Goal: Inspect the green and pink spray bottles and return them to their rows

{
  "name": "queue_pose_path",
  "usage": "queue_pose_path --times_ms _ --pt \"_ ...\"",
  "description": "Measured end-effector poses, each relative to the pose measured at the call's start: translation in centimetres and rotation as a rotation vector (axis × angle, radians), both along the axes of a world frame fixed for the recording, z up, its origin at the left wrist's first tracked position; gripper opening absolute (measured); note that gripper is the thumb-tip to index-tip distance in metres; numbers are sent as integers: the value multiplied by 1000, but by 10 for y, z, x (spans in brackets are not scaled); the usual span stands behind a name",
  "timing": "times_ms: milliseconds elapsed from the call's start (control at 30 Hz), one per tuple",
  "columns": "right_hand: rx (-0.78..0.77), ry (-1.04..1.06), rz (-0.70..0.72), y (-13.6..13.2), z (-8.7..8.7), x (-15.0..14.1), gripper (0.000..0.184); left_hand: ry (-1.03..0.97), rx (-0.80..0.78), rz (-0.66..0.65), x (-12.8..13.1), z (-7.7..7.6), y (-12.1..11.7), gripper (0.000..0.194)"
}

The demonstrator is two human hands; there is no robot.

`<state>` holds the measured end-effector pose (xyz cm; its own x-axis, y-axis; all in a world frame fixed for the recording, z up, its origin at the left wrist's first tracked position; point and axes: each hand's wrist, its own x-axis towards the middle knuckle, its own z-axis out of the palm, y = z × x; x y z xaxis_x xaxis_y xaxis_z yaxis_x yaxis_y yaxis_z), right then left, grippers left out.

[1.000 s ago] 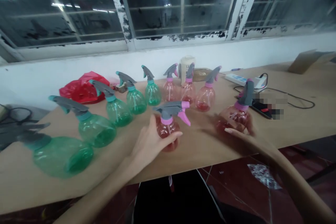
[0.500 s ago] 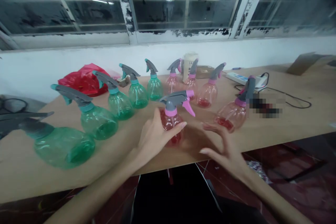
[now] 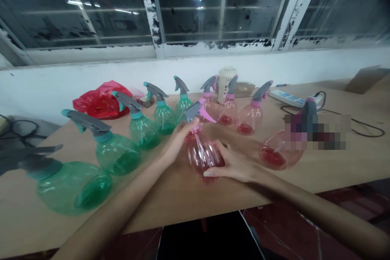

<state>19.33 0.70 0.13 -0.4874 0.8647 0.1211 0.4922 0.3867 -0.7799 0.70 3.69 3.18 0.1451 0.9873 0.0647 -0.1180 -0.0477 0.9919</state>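
Observation:
A clear pink spray bottle (image 3: 199, 150) with a grey and pink trigger head is between my hands, tilted a little. My left hand (image 3: 177, 141) is closed around its neck, just under the trigger head. Lower down, the fingers and thumb of my right hand (image 3: 234, 164) grip the round body. On the right stands another pink spray bottle (image 3: 271, 156), its head partly covered by a blurred patch. Behind are more pink spray bottles (image 3: 249, 118). To the left, several green spray bottles (image 3: 117, 156) form a slanting row.
A red plastic bag (image 3: 103, 99) lies at the back left. Near the wall stand a pale cylindrical container (image 3: 226, 83) and a white power strip (image 3: 289, 98) with a black cable. A cardboard piece (image 3: 365, 79) is at the far right. The table's front edge runs below my hands.
My right hand has moved left from open air onto the bottle's body. My left hand has shifted up from the body to the neck, and the bottle now leans.

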Motion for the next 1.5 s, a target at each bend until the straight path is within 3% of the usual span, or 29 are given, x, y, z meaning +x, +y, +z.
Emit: queue_pose_path --times_ms 167,367,567,733,967,1300,1433,1500 --pt "88 -72 97 -2 7 -19 57 -340 -183 -103 -14 4 8 30" --pt "128 -64 272 22 -3 -14 42 -400 -289 -36 -19 -3 7 32" --pt "199 196 -70 47 -28 -5 43 -526 -312 -166 -18 -16 7 52" --pt "303 106 -8 48 -37 -9 32 -571 -380 -136 -15 -25 7 64" --pt "324 137 -77 50 -34 -7 27 -603 -435 -179 -14 -34 10 56" --pt "222 245 -185 52 -30 -3 42 -589 -529 -128 -15 -35 8 32" --pt "200 273 -224 53 -31 -3 44 -578 -497 -213 -16 -27 5 11" --pt "196 299 -231 53 -32 -3 43 -570 -476 -275 -15 -18 0 24"
